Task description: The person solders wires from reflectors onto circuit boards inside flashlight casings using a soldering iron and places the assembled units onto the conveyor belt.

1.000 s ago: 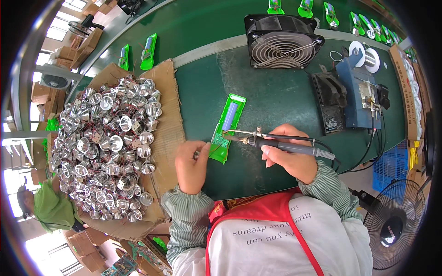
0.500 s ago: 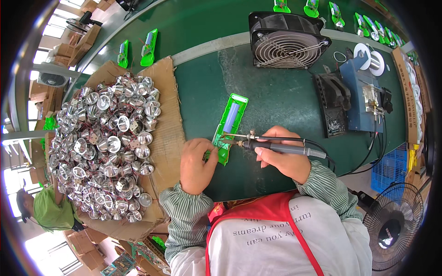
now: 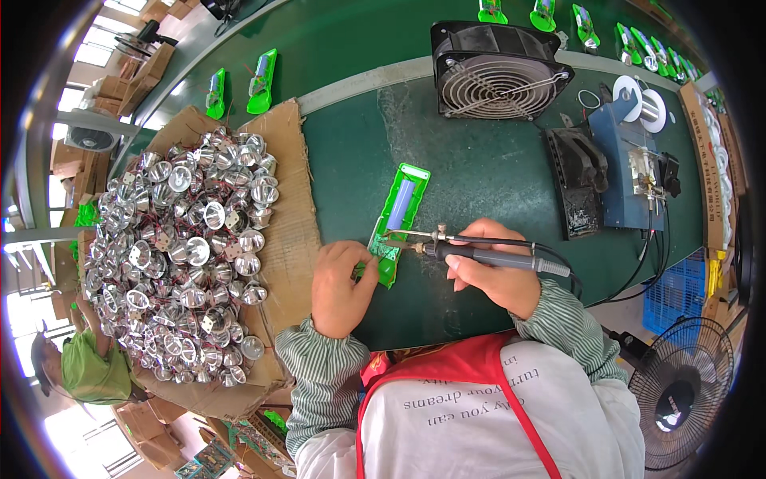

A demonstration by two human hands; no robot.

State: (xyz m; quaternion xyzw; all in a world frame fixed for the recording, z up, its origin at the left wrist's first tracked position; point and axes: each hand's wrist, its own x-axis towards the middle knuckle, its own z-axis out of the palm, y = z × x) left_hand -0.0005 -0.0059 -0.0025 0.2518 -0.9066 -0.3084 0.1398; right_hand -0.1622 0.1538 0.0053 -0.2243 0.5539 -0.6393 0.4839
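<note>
A green flashlight housing [image 3: 411, 203] lies tilted on the green bench, with a blue cylindrical battery [image 3: 401, 203] in its upper half and a small green circuit board [image 3: 384, 248] in its lower half. My left hand [image 3: 341, 287] is closed at the housing's left edge, fingertips beside the board; what they pinch is partly hidden. In my right hand [image 3: 499, 271] is a grey-handled soldering iron [image 3: 503, 259], gripped like a pen. A thin metal solder-feed tube [image 3: 419, 234] runs along the iron, and both tips reach the board.
Silver reflectors [image 3: 191, 247] with thin wires are heaped on cardboard [image 3: 291, 184] at left. A square black fan [image 3: 499, 80] stands at the back. Right of it sit a black iron stand [image 3: 574, 180] and a blue solder feeder [image 3: 622, 160]. Green housings [image 3: 262, 82] line the far belt.
Housings on the far belt have shifted slightly right. My hands and the iron stay nearly in place at the board. At far left a person in green has moved a little.
</note>
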